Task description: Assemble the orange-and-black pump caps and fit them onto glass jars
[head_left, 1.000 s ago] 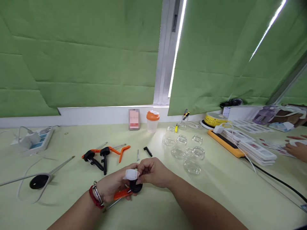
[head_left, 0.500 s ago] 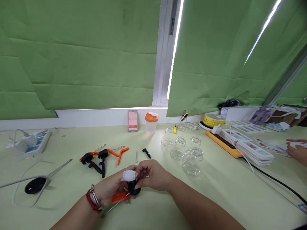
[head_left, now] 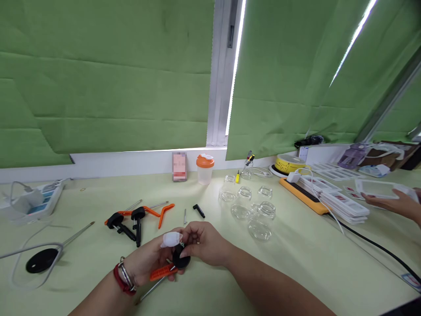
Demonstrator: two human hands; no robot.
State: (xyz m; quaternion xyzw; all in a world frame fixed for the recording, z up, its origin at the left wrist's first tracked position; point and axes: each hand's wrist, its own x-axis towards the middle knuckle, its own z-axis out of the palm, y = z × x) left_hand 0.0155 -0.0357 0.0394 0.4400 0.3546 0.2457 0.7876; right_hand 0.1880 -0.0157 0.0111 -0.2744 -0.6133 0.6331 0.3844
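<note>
Head view. My left hand (head_left: 146,261) is wrapped around a black-and-orange piece (head_left: 181,262), low in front of me over the table (head_left: 296,263); its orange arm (head_left: 161,272) points left. My right hand (head_left: 207,243) pinches its round black part, thumb pressed on it; what the other fingertips touch is hidden. Beyond my hands: a screw (head_left: 184,217) and a small black part (head_left: 199,211). Glass jars (head_left: 259,230) stand to the right.
</note>
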